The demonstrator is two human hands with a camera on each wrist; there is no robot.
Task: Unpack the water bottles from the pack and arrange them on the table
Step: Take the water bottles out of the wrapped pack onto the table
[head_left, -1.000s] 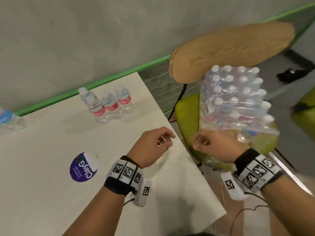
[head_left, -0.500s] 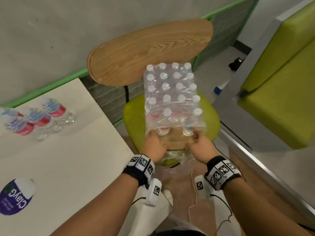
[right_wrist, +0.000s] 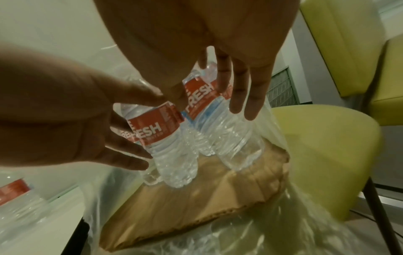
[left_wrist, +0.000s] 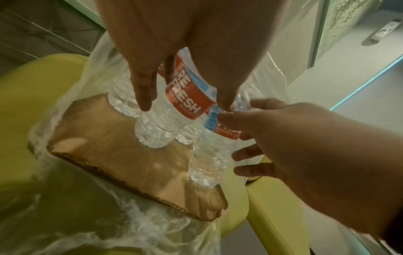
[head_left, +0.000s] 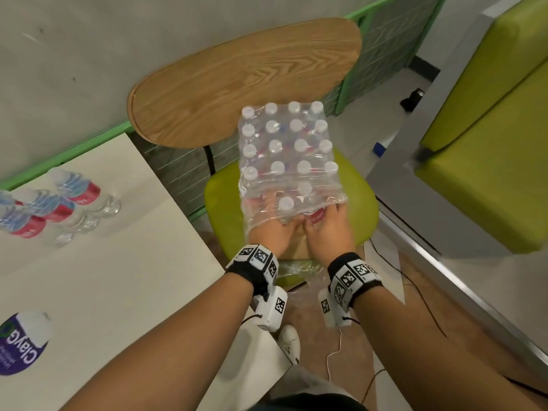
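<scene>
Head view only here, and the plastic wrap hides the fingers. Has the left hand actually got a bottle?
Observer: Not clamped. The right wrist view shows the left hand bracketing a red-labelled bottle, thumb on the label, fingers fairly straight.
Operator: And the right hand?
Observer: In the left wrist view the right hand is open beside the neighbouring bottle, thumb tip at the label's top edge.
Operator: What are those bottles standing on?
Observer: A cardboard tray; its near corner is crumpled.
</scene>
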